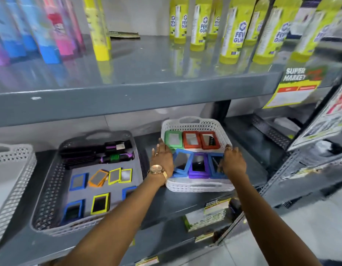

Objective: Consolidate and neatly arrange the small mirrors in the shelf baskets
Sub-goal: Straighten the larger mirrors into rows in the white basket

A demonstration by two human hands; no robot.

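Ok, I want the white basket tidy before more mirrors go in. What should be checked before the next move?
1. Back row of green mirror, red mirrors flat, side by side: ok.
2. Front-row blue mirror squared up: not ok, tilted.
3. Purple mirror lying straight: ok.
4. Left hand free: ok, open against the mirrors' left edge.
5. Right hand grip on the rightmost blue mirror: cannot tell, fingers hide it.
6. Room left in white basket: not ok, both rows look full.

White basket (222,129) on the shelf's right holds six chunky framed mirrors (199,166) in two rows; grey basket (49,191) left has smaller mirrors (101,203) scattered flat.
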